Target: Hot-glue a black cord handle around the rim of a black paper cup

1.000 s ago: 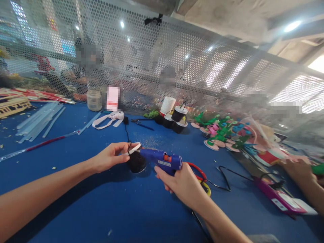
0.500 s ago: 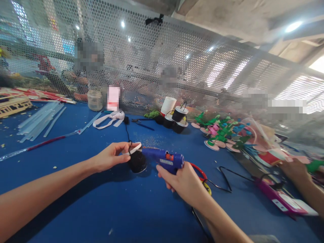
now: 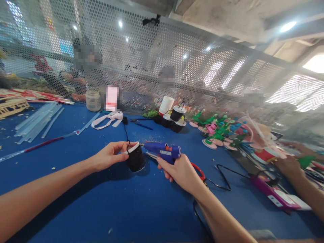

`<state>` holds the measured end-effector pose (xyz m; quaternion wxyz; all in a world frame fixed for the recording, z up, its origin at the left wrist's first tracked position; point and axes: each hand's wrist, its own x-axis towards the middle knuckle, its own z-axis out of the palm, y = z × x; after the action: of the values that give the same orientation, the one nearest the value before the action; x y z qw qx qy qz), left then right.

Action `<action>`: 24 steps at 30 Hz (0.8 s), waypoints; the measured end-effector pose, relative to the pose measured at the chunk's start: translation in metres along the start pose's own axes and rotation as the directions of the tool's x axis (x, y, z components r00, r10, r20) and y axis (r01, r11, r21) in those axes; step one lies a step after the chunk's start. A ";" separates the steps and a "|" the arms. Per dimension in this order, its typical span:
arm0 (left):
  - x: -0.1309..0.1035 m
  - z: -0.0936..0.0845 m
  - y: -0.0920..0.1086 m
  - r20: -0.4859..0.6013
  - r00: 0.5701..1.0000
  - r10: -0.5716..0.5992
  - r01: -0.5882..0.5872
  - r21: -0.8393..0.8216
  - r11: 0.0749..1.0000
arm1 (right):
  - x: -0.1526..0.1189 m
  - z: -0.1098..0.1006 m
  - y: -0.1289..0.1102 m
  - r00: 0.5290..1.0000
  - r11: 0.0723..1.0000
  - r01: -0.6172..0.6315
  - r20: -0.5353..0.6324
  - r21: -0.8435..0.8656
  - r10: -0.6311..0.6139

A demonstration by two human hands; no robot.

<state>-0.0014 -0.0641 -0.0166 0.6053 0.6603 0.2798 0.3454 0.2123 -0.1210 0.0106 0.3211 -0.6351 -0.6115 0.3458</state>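
Observation:
My left hand [image 3: 112,155] pinches the rim of a small paper cup [image 3: 136,160] wrapped in black yarn, with a white rim at its top. From the cup a black yarn strand [image 3: 125,131] runs back to a small dark bundle. My right hand [image 3: 181,173] is closed round a blue hot glue gun [image 3: 163,151], whose nozzle points left at the cup rim. Whether the tip touches it I cannot tell. Scissors [image 3: 198,170] with red and yellow handles are also in that hand, their blades sticking out below the gun.
Glue sticks [image 3: 37,119] and a glass jar [image 3: 93,101] lie left, pliers [image 3: 143,124] behind. Black-wrapped cups [image 3: 178,114] stand by the mesh panel [image 3: 141,50]. Felt flowers [image 3: 215,131], a purple power strip [image 3: 272,192] and another person's hand [image 3: 290,167] are on the right.
The cup has turned and tipped slightly in my left hand, showing more of its white rim and black side. The glue gun nozzle stays near the rim, and the scissor blades now show.

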 end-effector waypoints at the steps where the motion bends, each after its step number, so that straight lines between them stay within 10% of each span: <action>1: 0.000 0.000 0.000 0.001 1.000 0.006 -0.006 0.001 1.000 | 0.000 -0.001 0.000 1.000 1.000 0.007 0.012 0.012 -0.007; 10: -0.001 0.001 0.007 0.012 1.000 0.015 -0.016 0.106 0.994 | 0.033 -0.008 0.016 0.991 0.944 0.081 -0.130 0.321 -0.041; 24: -0.006 0.001 0.013 0.066 0.994 0.092 -0.110 0.349 0.931 | 0.112 0.010 0.024 0.979 0.977 -0.097 -0.197 -0.189 0.059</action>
<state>-0.0046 -0.0707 -0.0042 0.4653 0.7797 0.2880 0.3043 0.2190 -0.0104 -0.0199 0.2993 -0.7176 -0.5838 0.2336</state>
